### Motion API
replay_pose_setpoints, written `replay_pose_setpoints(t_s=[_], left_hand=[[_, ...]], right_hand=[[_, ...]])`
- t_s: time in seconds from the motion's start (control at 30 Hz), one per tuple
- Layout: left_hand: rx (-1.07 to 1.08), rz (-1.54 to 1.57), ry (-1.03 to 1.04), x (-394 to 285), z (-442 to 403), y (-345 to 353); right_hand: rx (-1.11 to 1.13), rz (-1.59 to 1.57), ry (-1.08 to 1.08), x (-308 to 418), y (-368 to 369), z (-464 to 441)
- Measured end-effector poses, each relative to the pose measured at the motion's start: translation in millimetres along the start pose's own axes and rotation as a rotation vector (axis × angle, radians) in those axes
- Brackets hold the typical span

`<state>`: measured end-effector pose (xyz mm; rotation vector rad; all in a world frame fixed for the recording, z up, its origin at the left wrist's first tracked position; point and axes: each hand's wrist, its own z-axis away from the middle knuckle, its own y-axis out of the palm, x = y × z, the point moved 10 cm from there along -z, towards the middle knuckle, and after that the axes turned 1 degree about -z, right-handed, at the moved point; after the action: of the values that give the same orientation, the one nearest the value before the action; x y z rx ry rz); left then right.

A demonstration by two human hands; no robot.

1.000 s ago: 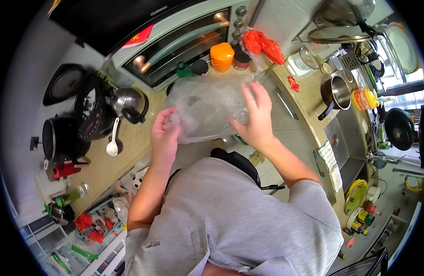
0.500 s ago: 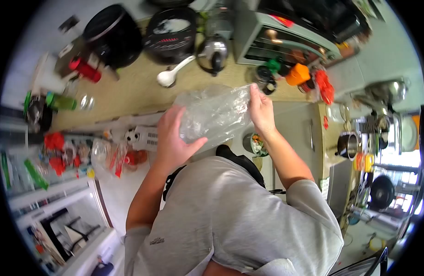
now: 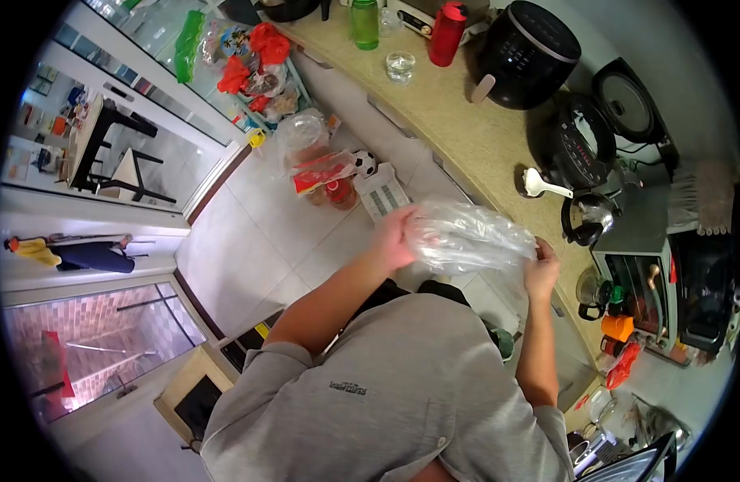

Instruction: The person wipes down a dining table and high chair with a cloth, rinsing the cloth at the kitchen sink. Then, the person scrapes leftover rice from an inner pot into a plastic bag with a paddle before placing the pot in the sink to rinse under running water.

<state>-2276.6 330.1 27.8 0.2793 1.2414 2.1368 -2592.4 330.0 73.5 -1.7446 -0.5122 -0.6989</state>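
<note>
A crumpled clear plastic bag (image 3: 470,238) is stretched sideways in front of my body. My left hand (image 3: 395,238) is closed on its left end, and some of the fingers are hidden behind the plastic. At the other end my right hand (image 3: 541,271) pinches the edge of the bag between thumb and fingers. The counter's edge lies just beyond the bag. A white ladle (image 3: 544,185) rests on the counter up and right of my hands, beside a glass kettle (image 3: 591,218).
An open rice cooker (image 3: 578,140), a black air fryer (image 3: 528,55), a red bottle (image 3: 448,34) and a drinking glass (image 3: 400,67) stand along the counter (image 3: 458,120). On the floor are a white box (image 3: 380,193), a football-patterned ball (image 3: 364,164) and plastic bags (image 3: 304,135). A toaster oven (image 3: 643,293) sits at right.
My view and body have turned left, bringing the doorway and floor into sight. My left hand has gone from spread against the bag to closed on it; the bag is bunched narrower.
</note>
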Motion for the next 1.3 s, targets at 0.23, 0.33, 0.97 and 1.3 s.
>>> replay_pose_setpoints(t_s=[0.23, 0.33, 0.97, 1.3], left_hand=[[-0.543, -1.191, 0.573, -65.7, 33.2, -44.2], [-0.341, -1.941, 1.031, -41.0, 57.5, 36.9], [-0.466, -0.758, 0.659, -77.1, -51.1, 63.3], [-0.345, -0.742, 0.448, -97.1, -153.3, 57.9]], right_hand=[[0.57, -1.133, 0.972, 10.6, 85.3, 11.8], [0.603, -1.145, 0.989, 8.9, 105.1, 4.3], [0.078, 0.535, -0.339, -87.7, 21.1, -175.8], [-0.388, 0.178, -0.235, -30.5, -102.0, -211.0]])
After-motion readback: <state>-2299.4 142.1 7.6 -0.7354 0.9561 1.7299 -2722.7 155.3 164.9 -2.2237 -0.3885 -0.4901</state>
